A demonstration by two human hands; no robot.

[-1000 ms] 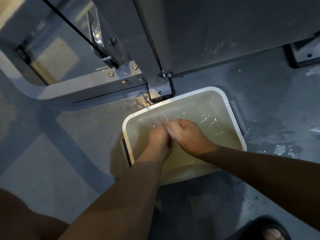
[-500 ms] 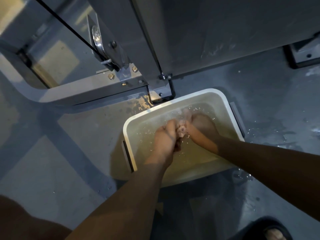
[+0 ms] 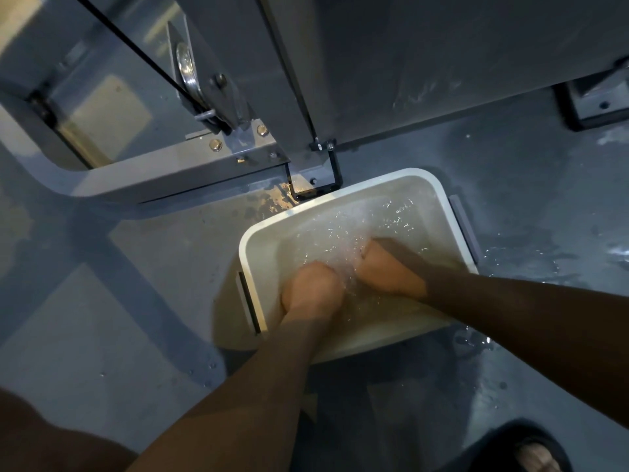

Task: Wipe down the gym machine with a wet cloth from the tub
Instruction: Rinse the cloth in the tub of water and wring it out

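Observation:
A white plastic tub point(image 3: 243, 253) of water stands on the grey floor just in front of the grey gym machine point(image 3: 190, 172). Both of my hands are down in the water. My left hand point(image 3: 313, 289) is balled into a fist near the tub's left side. My right hand point(image 3: 384, 270) is curled close beside it, further in. The water between them is churned and splashing. The cloth lies under my hands and the foam, so I cannot see it plainly.
The machine's base bracket point(image 3: 315, 185) touches the tub's far rim. A pulley and black cable point(image 3: 185, 68) rise at the upper left. Water is splashed on the floor point(image 3: 531, 264) right of the tub. My sandalled foot point(image 3: 534, 454) is at the bottom right.
My hands held a pale lump of cloth together just above the water. They have now dropped under the surface and moved slightly apart, and the water splashes more.

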